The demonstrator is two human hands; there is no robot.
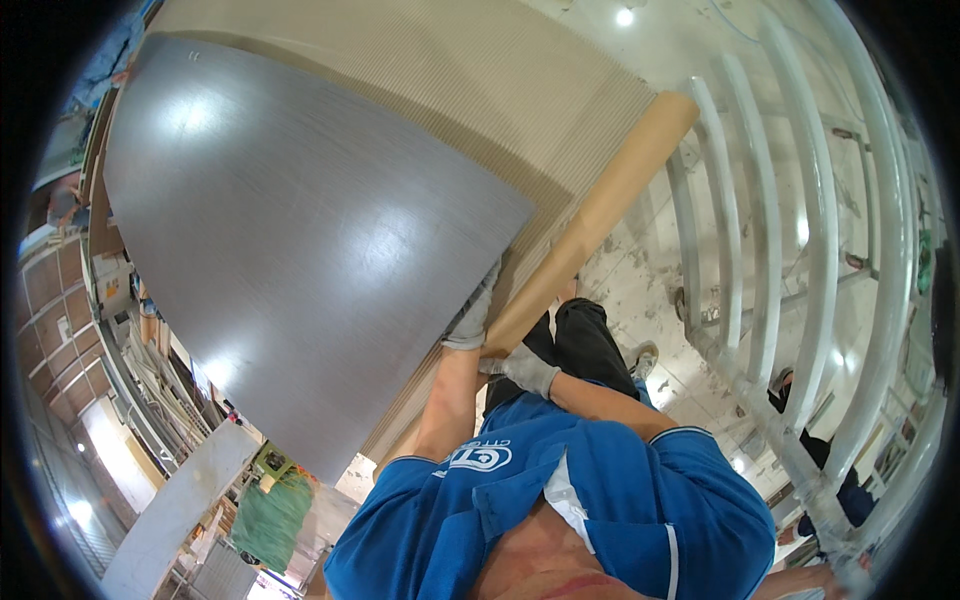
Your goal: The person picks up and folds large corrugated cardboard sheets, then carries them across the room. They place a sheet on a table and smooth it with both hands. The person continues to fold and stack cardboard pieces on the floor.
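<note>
A large grey panel (310, 230) with a fine wood-like grain lies over a sheet of ribbed brown cardboard (520, 90). My left hand (472, 318), in a grey work glove, is at the panel's near right edge, gripping it; the fingertips are partly hidden there. The cardboard's right side curls up into a long smooth roll (610, 210). At the lower end of that roll is my right hand (525, 372), also gloved, its fingers closed at the cardboard's edge and partly out of sight.
On the right stands a rack of thick, pale curved bars (820, 200), with part of another person's legs (850, 490) beyond it. A pale board (180, 515) and a green cloth-like bundle (272, 525) are at the lower left. Stained pale floor tiles (640, 280) show beside my legs.
</note>
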